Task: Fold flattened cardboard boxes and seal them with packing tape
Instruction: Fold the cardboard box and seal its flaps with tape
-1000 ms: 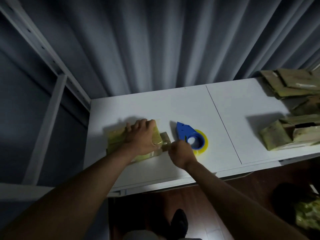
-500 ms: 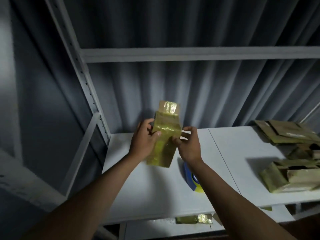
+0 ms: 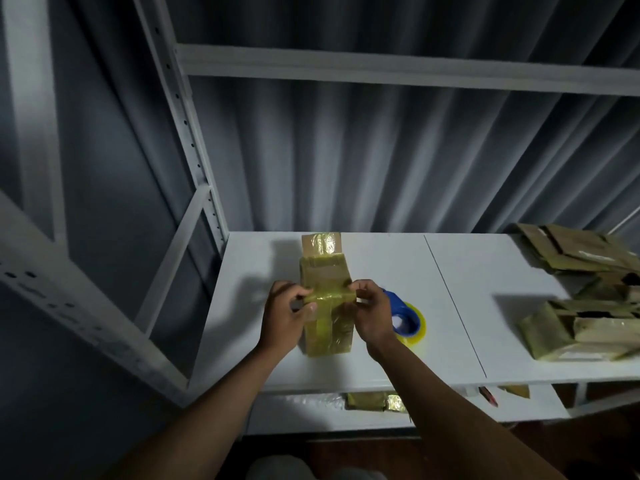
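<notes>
Obscuring the tape dispenser (image 3: 403,315), the right hand (image 3: 372,311) hides its near end; dim light blurs the cardboard stack (image 3: 581,306) at right. White shelf (image 3: 381,271) stands before a grey pleated curtain (image 3: 346,150). The taped cardboard box (image 3: 327,299) is held above the shelf, long axis running away from the person, open flap farthest. The left hand (image 3: 285,315) and right hand pinch its sides.

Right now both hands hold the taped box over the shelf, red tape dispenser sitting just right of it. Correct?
Not quite: the tape dispenser is blue, not red, per the head view. Otherwise right: left hand and right hand hold the taped box over the shelf.
</notes>
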